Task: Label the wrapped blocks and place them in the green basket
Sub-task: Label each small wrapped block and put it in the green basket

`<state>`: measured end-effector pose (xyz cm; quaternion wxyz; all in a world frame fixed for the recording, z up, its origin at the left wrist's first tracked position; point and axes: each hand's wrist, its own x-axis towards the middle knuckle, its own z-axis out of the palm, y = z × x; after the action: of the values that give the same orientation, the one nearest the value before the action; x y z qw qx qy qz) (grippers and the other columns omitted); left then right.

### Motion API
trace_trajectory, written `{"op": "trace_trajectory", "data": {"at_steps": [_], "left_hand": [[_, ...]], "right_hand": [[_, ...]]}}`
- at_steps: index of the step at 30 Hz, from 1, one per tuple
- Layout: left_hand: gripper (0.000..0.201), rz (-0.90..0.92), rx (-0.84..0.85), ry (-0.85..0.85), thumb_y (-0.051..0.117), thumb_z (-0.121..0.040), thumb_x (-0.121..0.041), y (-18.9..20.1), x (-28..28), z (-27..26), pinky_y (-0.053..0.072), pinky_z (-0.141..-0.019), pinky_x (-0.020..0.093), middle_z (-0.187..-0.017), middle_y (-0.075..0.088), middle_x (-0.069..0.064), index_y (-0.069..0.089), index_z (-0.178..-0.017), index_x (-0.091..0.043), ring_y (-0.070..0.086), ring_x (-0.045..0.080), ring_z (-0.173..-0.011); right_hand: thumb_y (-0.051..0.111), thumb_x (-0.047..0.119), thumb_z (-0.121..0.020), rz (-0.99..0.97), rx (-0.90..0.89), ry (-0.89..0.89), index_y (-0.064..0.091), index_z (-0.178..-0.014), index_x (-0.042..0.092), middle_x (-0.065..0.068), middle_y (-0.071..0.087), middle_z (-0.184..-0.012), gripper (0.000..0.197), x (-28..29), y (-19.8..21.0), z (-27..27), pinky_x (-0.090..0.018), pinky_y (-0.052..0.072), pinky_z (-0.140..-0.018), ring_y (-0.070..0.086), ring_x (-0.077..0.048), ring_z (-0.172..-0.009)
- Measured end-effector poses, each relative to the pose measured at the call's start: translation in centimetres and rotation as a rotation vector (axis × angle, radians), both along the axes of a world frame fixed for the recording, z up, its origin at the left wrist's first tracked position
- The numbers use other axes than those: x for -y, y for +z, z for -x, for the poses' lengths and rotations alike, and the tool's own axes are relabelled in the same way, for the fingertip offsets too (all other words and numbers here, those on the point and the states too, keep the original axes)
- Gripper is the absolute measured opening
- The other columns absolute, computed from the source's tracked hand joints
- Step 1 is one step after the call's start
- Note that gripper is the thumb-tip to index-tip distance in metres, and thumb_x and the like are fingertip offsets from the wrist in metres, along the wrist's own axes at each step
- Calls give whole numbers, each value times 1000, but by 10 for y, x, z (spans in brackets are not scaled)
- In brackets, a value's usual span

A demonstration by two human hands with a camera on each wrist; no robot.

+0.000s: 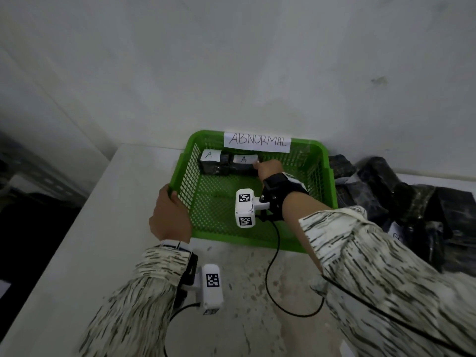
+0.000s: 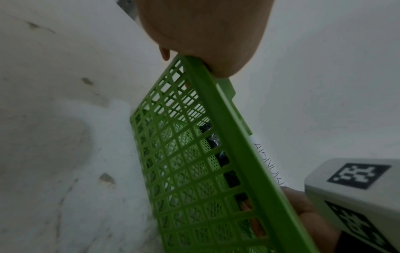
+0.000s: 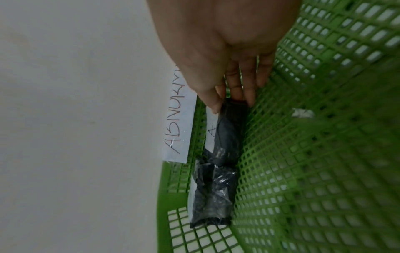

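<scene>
- Two hands at work: my right hand [image 1: 268, 169] is deep in the green basket [image 1: 319, 153], thumb and fingers [image 3: 249, 85] pinching the near end of the second wrapped block [image 3: 229, 130], which lies on the basket floor against the far wall.
- I judge I am setting it down, or nudging it into line, so its white "A" label [image 1: 244, 158] faces up and can be read.
- My left hand [image 1: 171, 217] grips the basket's left rim, thumb over the edge, most likely to keep the light basket from sliding on the counter [image 1: 77, 240] while I push.
- The first wrapped block [image 1: 213, 163] lies just beside the second, in the far left corner, with its own "A" label [image 1: 210, 155] up; the two look to be touching end to end.
- A paper sign reading "ABNORMAL" [image 1: 257, 141] is fixed to the basket's far rim.
- More black-wrapped blocks [image 1: 412, 202] are heaped on the counter to the right of the basket, so much of the job seems left.
</scene>
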<state>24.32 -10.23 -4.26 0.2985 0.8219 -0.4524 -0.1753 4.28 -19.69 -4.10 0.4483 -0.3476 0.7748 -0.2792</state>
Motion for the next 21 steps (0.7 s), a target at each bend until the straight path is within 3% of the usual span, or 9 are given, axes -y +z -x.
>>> {"op": "trace_trajectory", "data": {"at_steps": [4,7,12,16,19,21], "left_hand": [[35,-15,56,4,34,-100,-20,1,2,0,32,-96,42,-120,58,21,48,-132,-14,48,36,-114],[35,-38,104,54,38,-98,-20,4,3,2,27,-99,44,-127,54,18,50,-130,-14,40,32,-122],[41,122,166,298,60,-67,-13,24,0,31,34,-94,44,-114,57,17,61,-108,-15,52,32,-109],[37,61,36,3,57,-78,-14,41,-21,79,21,-106,44,-130,44,15,56,-114,-17,35,32,-126],[31,51,94,-277,54,-87,-20,43,-45,120,19,-108,42,-132,42,11,53,-118,-21,31,29,-129],[28,28,131,-430,51,-91,-25,40,-60,148,20,-107,40,-132,44,9,52,-120,-23,32,27,-128]], "right_hand": [[55,27,-94,59,-80,90,57,-114,2,-14,63,-106,32,-10,4,4,-35,46,-80,55,-27,-84],[56,27,-92,134,-215,187,54,-115,9,-10,61,-112,29,-22,13,10,-34,46,-85,57,-29,-102],[62,22,-86,335,-293,285,55,-94,20,-10,65,-110,11,-49,35,29,-44,46,-95,55,-32,-107],[65,17,-83,470,-201,171,53,-90,23,-8,64,-99,15,-77,54,58,-44,47,-91,58,-27,-100],[67,13,-80,541,-206,62,57,-90,21,-4,60,-85,16,-102,60,91,-43,49,-87,58,-23,-87],[67,12,-78,553,-292,6,64,-93,16,-4,61,-83,16,-119,60,116,-41,49,-87,60,-24,-87]]}}
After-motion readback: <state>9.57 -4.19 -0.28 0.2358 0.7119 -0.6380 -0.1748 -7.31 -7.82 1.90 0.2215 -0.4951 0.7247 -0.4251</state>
